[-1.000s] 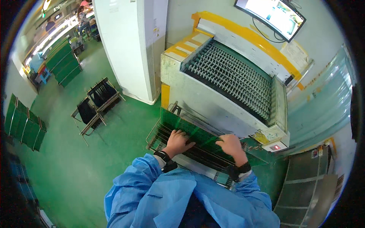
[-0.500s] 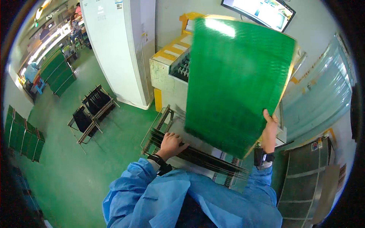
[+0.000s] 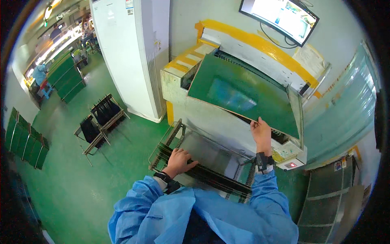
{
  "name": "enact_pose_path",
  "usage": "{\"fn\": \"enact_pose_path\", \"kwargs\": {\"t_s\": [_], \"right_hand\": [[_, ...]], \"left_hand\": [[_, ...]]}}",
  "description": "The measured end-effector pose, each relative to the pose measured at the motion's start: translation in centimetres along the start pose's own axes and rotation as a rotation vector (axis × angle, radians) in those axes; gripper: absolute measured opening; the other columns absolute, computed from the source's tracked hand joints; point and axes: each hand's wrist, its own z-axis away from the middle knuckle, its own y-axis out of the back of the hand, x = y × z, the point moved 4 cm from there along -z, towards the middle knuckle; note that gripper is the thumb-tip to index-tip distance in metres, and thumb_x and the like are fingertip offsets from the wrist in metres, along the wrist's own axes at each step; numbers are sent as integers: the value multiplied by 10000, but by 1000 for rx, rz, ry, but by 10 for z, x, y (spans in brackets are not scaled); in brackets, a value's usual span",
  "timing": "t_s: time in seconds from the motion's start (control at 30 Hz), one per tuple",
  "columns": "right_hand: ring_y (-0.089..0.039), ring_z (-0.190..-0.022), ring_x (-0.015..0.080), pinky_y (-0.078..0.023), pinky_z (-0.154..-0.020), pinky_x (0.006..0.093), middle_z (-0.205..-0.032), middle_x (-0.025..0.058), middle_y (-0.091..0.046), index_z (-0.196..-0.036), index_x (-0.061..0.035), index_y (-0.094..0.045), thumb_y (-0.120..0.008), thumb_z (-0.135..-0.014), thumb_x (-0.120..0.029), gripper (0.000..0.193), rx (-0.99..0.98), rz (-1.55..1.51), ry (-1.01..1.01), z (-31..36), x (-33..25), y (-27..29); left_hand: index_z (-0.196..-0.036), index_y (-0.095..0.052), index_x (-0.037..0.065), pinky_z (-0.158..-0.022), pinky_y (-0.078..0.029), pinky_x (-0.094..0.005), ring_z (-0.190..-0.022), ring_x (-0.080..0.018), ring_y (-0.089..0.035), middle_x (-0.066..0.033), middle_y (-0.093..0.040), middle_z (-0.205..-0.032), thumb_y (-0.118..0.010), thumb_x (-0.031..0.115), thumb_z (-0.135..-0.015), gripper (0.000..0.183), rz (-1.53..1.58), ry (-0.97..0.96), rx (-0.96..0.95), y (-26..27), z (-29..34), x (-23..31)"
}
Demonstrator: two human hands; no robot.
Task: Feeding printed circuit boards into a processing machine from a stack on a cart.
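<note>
Clearly, the green board (image 3: 245, 95) gleams.

Green floor (image 3: 85, 179), pale wall (image 3: 187, 14)

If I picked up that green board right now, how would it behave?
The green board is probably stiff, since it looks flat without sagging over the machine. It may be light for its size: only the right hand is at its thin edge. Its glossy face could be slippery.

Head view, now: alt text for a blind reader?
A person's right hand grips the near edge of a green panel over a pale machine. The left hand touches dark panels in a rack nearer the body.
</note>
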Motion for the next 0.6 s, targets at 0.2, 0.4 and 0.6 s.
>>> {"fn": "enact_pose_path", "kwargs": {"t_s": [0.2,0.4,0.6], "right_hand": [[-612,-922,213,-551,-852,336,-1014,111,-639,-1022,5,-594,-659,-968,-93,130,-9,-59,0,-28,23,0],[-630,-962,223,-552,-869,349,-1001,89,-651,-1025,-35,-602,-670,-945,-36,105,45,-110,-10,-66,37,0],[-639,-985,232,-563,-865,364,-1047,100,-665,-1069,-32,-596,-645,-969,-64,116,30,-92,-17,-108,51,17]], "left_hand": [[-799,-710,85,-918,-427,-443,-989,-304,-599,-92,-647,-914,-662,544,-885,470,71,48,-29,0,-8,-2],[-813,-719,97,-924,-428,-450,-991,-304,-596,-82,-651,-939,-669,525,-883,437,56,55,-70,-2,-14,-4],[-701,-685,103,-852,-417,-408,-894,-265,-583,-71,-578,-787,-680,517,-863,444,67,26,1,0,-18,-2]]}}
